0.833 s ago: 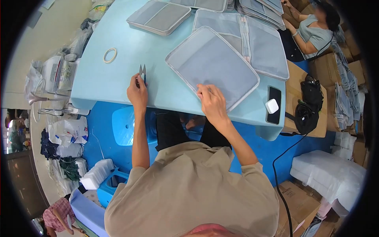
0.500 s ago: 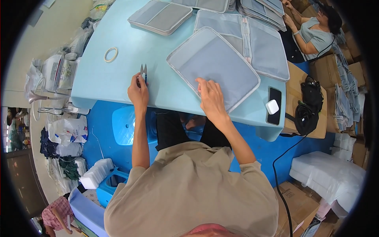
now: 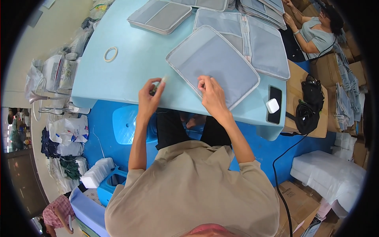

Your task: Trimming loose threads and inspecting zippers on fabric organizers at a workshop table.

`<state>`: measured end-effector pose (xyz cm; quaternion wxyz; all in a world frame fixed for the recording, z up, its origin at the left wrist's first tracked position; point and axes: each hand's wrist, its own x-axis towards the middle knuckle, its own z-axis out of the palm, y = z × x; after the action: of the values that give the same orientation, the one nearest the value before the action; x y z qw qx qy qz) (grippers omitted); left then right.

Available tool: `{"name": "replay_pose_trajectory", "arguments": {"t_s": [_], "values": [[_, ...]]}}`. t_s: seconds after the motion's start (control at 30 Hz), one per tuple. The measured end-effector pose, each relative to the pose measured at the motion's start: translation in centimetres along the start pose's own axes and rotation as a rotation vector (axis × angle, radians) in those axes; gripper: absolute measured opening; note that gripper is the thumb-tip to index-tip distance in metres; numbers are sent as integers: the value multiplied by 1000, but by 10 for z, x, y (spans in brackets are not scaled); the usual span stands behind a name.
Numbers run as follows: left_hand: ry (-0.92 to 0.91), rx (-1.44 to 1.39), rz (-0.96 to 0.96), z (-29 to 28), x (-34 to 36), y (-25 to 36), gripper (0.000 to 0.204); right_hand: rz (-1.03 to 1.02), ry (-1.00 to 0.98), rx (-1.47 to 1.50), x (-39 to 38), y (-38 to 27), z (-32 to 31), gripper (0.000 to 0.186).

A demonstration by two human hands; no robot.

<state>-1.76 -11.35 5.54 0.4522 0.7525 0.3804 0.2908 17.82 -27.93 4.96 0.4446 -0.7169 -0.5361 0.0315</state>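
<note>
A flat grey zippered pouch (image 3: 215,59) lies tilted on the pale blue table (image 3: 134,59) in front of me. My right hand (image 3: 211,93) rests on its near edge, fingers pinching the zipper border. My left hand (image 3: 151,96) is raised just left of the pouch and grips a small pair of snips, blurred, its tip pointing up and right.
More grey pouches (image 3: 160,15) are stacked at the far side, and an opened one (image 3: 252,35) lies behind mine. A tape ring (image 3: 111,54) sits at the left. A black phone (image 3: 274,104) with a white case lies at the right. Another person (image 3: 316,33) sits at the far right.
My left hand has moved right with the snips, closer to the pouch. My right hand has shifted slightly along the pouch's near edge.
</note>
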Motion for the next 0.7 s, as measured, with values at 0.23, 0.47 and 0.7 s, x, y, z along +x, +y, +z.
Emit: {"name": "replay_pose_trajectory", "arguments": {"t_s": [0.23, 0.47, 0.7], "values": [[-219, 281, 217, 17, -13, 56, 30, 57, 18, 49, -2, 2, 0, 29], [-317, 417, 266, 30, -18, 69, 26, 6, 52, 66, -3, 4, 0, 20], [-341, 495, 234, 38, -19, 68, 23, -30, 75, 57, -5, 8, 3, 18]]}}
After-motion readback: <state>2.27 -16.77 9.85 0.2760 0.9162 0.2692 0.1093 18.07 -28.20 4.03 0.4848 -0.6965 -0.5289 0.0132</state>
